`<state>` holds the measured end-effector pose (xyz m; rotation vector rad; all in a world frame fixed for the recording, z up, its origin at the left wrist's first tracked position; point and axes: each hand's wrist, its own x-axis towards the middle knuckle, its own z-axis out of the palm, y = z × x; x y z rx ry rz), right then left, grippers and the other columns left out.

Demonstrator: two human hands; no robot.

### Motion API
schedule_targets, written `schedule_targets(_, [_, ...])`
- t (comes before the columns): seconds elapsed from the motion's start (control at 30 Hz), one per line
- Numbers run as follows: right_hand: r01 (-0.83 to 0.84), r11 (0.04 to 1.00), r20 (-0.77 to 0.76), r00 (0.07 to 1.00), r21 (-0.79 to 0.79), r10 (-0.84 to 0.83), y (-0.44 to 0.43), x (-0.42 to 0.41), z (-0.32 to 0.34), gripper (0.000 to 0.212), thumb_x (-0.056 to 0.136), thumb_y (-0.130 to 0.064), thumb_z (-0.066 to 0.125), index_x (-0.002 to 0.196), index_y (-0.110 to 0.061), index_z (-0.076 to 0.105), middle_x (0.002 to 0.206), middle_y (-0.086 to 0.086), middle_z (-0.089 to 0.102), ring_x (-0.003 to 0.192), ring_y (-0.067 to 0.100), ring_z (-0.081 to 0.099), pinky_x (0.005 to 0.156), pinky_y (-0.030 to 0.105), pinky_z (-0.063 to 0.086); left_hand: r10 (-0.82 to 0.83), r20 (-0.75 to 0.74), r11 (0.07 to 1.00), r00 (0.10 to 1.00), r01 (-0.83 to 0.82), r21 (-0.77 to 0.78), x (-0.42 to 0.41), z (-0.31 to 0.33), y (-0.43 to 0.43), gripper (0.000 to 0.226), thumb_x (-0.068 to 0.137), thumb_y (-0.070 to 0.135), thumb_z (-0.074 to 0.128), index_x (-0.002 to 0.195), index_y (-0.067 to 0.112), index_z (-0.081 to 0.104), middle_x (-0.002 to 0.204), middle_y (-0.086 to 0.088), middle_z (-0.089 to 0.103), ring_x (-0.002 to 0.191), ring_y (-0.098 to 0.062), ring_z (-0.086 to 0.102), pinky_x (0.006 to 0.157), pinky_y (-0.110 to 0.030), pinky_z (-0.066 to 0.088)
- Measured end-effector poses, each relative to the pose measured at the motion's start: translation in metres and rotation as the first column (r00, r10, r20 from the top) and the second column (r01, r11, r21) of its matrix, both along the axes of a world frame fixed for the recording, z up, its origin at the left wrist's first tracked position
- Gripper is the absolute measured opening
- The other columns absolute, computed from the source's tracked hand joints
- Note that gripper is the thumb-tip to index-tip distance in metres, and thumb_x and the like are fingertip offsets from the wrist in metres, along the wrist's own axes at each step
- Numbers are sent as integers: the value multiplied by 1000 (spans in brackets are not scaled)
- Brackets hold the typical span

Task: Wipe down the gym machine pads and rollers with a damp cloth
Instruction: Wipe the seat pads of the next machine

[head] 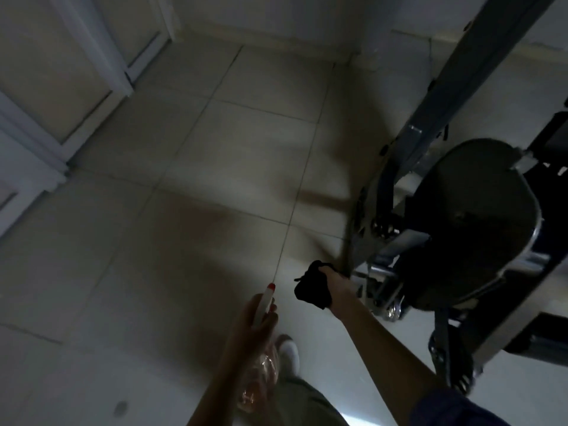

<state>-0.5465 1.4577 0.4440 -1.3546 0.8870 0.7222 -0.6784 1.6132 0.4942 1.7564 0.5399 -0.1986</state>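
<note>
My right hand grips a bunched black cloth just left of the gym machine's lower frame. My left hand holds a clear spray bottle with a white head and red nozzle tip, pointing away from me over the floor. A large dark padded seat of the machine fills the right side, apart from the cloth. The grey metal frame rises diagonally to the upper right. Chrome parts sit under the pad. The scene is dim and blurred.
Pale floor tiles spread across the middle and left. White cabinet doors line the upper left. My shoe and trouser leg stand at the bottom centre. A small round floor fitting lies at lower left.
</note>
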Motion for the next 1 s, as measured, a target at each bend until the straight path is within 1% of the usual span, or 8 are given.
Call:
schedule_targets(0.17, [28, 1000, 4, 1000, 1, -28, 25, 65, 13, 17, 89, -22, 62, 98, -9, 57, 84, 13, 54, 72, 27, 54, 64, 39, 46, -37, 26, 998, 999, 38, -40, 82, 23, 44, 8, 91, 13, 57, 98, 13, 60, 72, -6, 53, 50, 0, 45, 49, -14, 39])
schedule_targets(0.27, [58, 996, 14, 998, -61, -58, 40, 113, 24, 12, 88, -23, 62, 89, -12, 56, 83, 10, 55, 72, 27, 54, 68, 40, 47, -60, 57, 997, 997, 62, -35, 138, 29, 74, 6, 85, 18, 57, 88, 23, 59, 74, -5, 56, 60, -12, 50, 56, -26, 43])
schedule_targets(0.4, [137, 983, -6, 990, -126, -139, 56, 172, 39, 24, 93, -20, 58, 106, 0, 55, 84, 14, 55, 80, 31, 57, 76, 40, 47, -133, 106, 991, 985, 135, -17, 211, 28, 109, 8, 82, 20, 57, 87, 17, 62, 61, 4, 53, 55, -14, 46, 53, -30, 40])
schedule_targets(0.5, [227, 963, -23, 972, -146, -233, 70, 215, 47, 45, 92, -24, 60, 125, 3, 50, 107, 21, 60, 103, 36, 58, 94, 44, 47, -239, 117, 971, 964, 239, 17, 277, 28, 133, 9, 92, 9, 57, 92, 16, 61, 65, -4, 55, 56, -13, 50, 55, -24, 43])
schedule_targets(0.63, [366, 912, 5, 928, -182, -372, 89, 268, 67, 53, 89, -22, 63, 132, 2, 43, 126, 23, 53, 112, 39, 54, 99, 49, 44, -399, 110, 917, 910, 393, 69, 359, 41, 156, 15, 90, 26, 53, 87, 13, 59, 70, -2, 59, 63, -14, 57, 66, -33, 49])
schedule_targets(0.73, [456, 871, 27, 888, -182, -459, 99, 308, 83, 54, 90, -22, 62, 134, 3, 42, 126, 24, 53, 112, 40, 54, 99, 49, 44, -526, 92, 849, 845, 517, 105, 424, 58, 166, 7, 94, 20, 54, 94, 20, 61, 81, -11, 62, 65, -10, 57, 59, -21, 42])
schedule_targets(0.87, [585, 805, 28, 810, -101, -585, 96, 372, 92, 42, 92, -21, 59, 127, 0, 48, 119, 20, 56, 107, 38, 56, 93, 45, 47, -616, 129, 788, 777, 611, 79, 515, 69, 161, 32, 93, 14, 54, 111, 40, 57, 94, -2, 67, 75, 1, 59, 66, -9, 42])
schedule_targets(1.0, [678, 734, 5, 735, -32, -678, 80, 451, 73, 39, 93, -21, 57, 126, -1, 48, 119, 20, 56, 105, 38, 58, 96, 45, 47, -677, 122, 736, 726, 671, 88, 612, 69, 143, 26, 92, 14, 53, 113, 24, 63, 75, 14, 57, 66, 2, 55, 64, -10, 41])
